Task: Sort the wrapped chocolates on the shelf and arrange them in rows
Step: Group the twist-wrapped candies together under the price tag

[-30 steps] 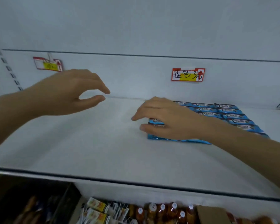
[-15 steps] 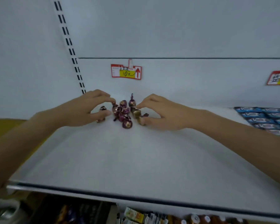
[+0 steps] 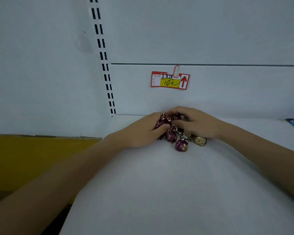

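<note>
white shelf [image 3: 159, 184] | left hand [image 3: 143, 131], right hand [image 3: 198, 124] hide most chocolates [image 3: 181, 145]

**Chocolates heaped at the back of the shelf**

A small heap of wrapped chocolates [image 3: 170, 123], mostly in shiny purple foil with gold print, lies on the white shelf [image 3: 159, 184] close to its back edge, towards its left end. The left hand [image 3: 143, 133] and right hand [image 3: 197, 124] cup the heap from both sides, fingers curled over it. A purple piece [image 3: 181, 145] sits loose at the front, and a gold piece [image 3: 200, 141] lies just beside it on the right
</note>
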The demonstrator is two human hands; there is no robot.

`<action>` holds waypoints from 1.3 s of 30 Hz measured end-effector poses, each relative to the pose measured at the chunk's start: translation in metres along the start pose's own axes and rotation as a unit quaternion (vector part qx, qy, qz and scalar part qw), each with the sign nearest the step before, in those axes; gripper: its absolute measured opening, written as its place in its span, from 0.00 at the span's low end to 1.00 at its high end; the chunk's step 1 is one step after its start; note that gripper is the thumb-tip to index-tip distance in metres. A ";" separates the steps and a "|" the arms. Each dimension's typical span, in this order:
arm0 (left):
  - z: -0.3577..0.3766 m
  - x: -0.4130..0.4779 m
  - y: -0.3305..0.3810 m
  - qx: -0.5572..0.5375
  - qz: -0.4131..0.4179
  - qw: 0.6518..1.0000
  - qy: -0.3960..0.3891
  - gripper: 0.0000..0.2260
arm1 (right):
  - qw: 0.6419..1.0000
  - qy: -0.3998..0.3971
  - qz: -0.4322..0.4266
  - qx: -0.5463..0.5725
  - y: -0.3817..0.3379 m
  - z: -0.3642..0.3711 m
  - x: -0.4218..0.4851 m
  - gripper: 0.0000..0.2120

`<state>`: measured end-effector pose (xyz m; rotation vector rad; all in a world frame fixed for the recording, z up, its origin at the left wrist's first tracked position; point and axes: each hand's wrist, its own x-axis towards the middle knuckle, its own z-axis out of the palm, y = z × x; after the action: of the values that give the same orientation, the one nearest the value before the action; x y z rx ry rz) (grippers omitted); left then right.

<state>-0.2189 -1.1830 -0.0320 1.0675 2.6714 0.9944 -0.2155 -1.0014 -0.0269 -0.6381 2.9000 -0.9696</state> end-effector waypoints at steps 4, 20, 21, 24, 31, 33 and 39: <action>0.003 0.000 0.006 -0.017 -0.011 1.000 -0.016 0.09 | 0.999 -0.005 -0.005 -0.039 0.010 -0.013 -0.009 0.10; 0.017 0.039 0.053 -0.182 -0.135 0.971 0.075 0.12 | 0.961 0.084 0.058 0.256 0.030 -0.031 -0.033 0.08; 0.016 0.037 0.051 -0.183 -0.126 0.971 0.089 0.11 | 0.960 0.087 0.052 0.261 0.029 -0.031 -0.034 0.08; 0.010 0.028 0.047 -0.179 -0.106 0.970 0.128 0.07 | 0.963 0.075 0.024 0.259 0.024 -0.029 -0.033 0.07; 0.004 0.028 0.027 -0.214 -0.192 0.939 0.192 0.06 | 0.984 0.137 -0.013 0.110 0.017 -0.020 -0.021 0.13; 0.008 0.030 0.023 -0.192 -0.194 0.942 0.198 0.06 | 0.988 0.153 -0.020 0.022 0.017 -0.017 -0.016 0.14; 0.015 0.041 0.019 -0.158 -0.202 0.944 0.205 0.08 | 0.989 0.119 -0.024 -0.082 0.014 -0.010 -0.004 0.11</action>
<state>-0.2337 -1.1380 -0.0264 0.2505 2.7136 1.6117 -0.2190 -0.9840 -0.0274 -0.6451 3.2152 -0.8742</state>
